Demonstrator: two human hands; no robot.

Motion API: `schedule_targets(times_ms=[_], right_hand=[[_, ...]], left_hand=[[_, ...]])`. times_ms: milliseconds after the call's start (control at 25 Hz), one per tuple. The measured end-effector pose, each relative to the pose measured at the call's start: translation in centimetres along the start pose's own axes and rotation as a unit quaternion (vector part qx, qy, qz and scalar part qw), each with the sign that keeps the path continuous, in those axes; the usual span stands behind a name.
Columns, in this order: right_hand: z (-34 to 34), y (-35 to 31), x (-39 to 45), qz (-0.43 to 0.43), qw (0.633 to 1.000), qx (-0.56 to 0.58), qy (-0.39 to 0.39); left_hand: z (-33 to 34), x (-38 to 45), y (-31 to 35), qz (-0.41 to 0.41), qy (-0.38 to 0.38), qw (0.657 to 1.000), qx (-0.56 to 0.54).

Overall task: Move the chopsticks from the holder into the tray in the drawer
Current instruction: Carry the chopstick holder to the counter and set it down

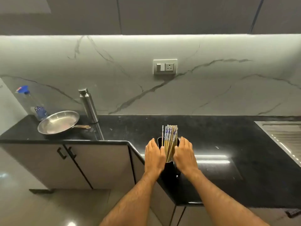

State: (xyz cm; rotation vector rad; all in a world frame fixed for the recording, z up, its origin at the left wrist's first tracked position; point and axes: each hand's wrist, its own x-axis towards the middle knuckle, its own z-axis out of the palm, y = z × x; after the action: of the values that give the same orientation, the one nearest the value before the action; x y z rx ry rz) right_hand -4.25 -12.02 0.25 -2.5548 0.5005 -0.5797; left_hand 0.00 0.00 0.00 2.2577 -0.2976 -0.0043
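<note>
A bundle of several wooden chopsticks [170,141] with blue-and-white patterned tops stands upright in a dark holder [169,168] on the black countertop. My left hand [154,156] lies flat against the holder's left side, thumb touching the chopsticks. My right hand [184,154] presses on the right side, thumb against the bundle. Both hands cup the holder and sticks between them. No drawer or tray is in view.
A steel frying pan [58,122], a steel bottle [88,106] and a clear bottle with a blue cap [31,102] stand at the back left. A sink drainboard [283,136] is at the right. Closed cabinet doors [68,162] sit below the counter [228,144].
</note>
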Motion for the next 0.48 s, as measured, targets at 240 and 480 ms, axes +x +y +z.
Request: schedule_targets(times_ms=[240, 480], right_hand=[[1.8, 1.7, -0.2, 0.107, 0.987, 0.064, -0.098], [2.2, 2.6, 0.3, 0.166, 0.975, 0.1, -0.112]], left_hand=[[2.8, 0.3, -0.7, -0.142, -0.059, 0.986, -0.066], [3.8, 0.4, -0.9, -0.119, -0.048, 0.991, -0.043]])
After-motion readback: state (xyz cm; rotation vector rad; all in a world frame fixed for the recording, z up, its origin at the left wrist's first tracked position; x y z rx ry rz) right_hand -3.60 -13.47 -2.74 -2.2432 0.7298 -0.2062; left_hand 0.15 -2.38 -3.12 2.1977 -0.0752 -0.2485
